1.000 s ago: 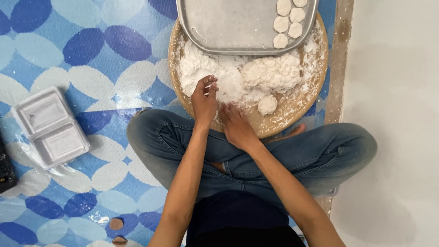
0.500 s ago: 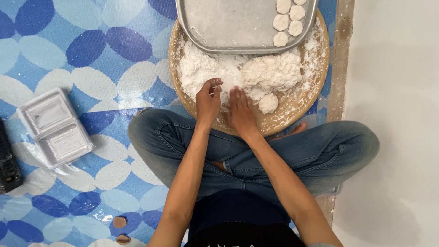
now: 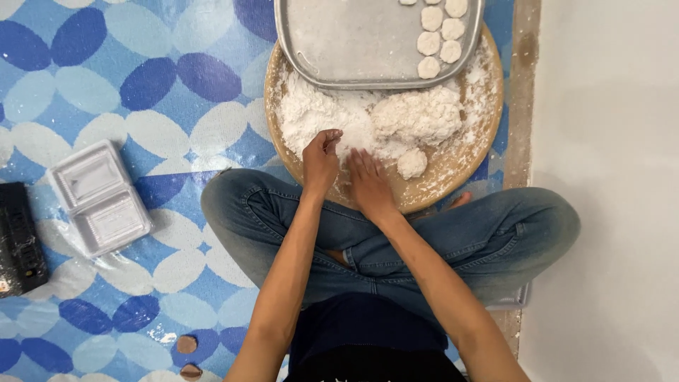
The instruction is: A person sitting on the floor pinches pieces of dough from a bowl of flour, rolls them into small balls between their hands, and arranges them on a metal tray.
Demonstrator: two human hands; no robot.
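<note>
A round wooden board [image 3: 453,173] lies on the floor before my crossed legs, covered with white crumbly dough [image 3: 417,117] and loose flour. My left hand [image 3: 320,161] is curled at the near left of the pile, fingertips pinching some of the white dough. My right hand [image 3: 368,180] lies flat beside it, fingers spread and pressing down on the board at the pile's edge. A small shaped dough ball [image 3: 411,163] sits just right of my right hand. A grey metal tray [image 3: 339,49] rests on the board's far side and holds several round dough pieces [image 3: 438,35].
A clear plastic clamshell container [image 3: 95,198] lies on the blue and white patterned mat [image 3: 127,92] to my left. A black object [image 3: 20,240] is at the left edge. A white wall or floor [image 3: 608,141] runs along the right.
Both hands have stayed at the near edge of the pile; my right hand has flattened onto the board with fingers spread, and the camera view has shifted slightly.
</note>
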